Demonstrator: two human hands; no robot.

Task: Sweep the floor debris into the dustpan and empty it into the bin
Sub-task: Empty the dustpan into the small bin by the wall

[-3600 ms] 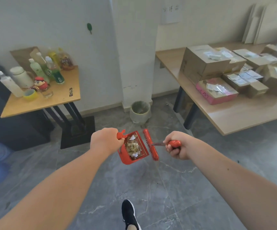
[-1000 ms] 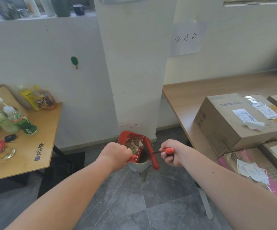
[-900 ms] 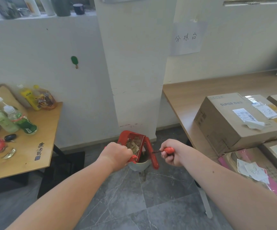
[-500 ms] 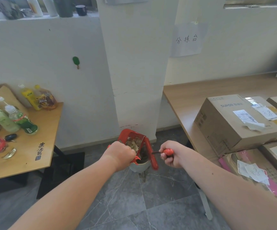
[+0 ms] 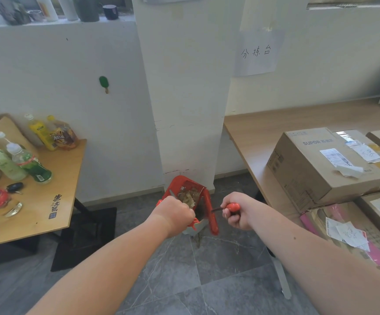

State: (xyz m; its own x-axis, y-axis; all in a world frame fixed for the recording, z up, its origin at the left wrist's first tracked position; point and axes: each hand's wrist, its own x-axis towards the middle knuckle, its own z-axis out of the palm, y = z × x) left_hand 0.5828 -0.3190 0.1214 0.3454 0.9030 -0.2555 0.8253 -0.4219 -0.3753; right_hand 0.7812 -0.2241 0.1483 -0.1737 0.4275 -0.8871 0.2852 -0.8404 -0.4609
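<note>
My left hand (image 5: 174, 214) grips the handle of a small red dustpan (image 5: 180, 186), which is tipped steeply up over the pale bin (image 5: 196, 228) on the floor at the foot of the pillar. Scraps of paper debris (image 5: 188, 195) still cling inside the pan. My right hand (image 5: 238, 212) holds the red handle of the hand brush (image 5: 211, 217), whose red head stands against the pan's open right edge. Most of the bin is hidden behind the pan, the brush and my left hand.
A wooden table (image 5: 55, 189) with bottles and a toy stands to the left on a black base. A long wooden table (image 5: 252, 137) with cardboard boxes (image 5: 316, 169) stands to the right, one leg (image 5: 280, 276) near my right arm. The white pillar (image 5: 184, 110) rises behind the bin.
Since 3.6 s ago I have walked up to the bin and raised the pan over it. In the last second the pan tilted a little steeper; the brush stayed at its edge.
</note>
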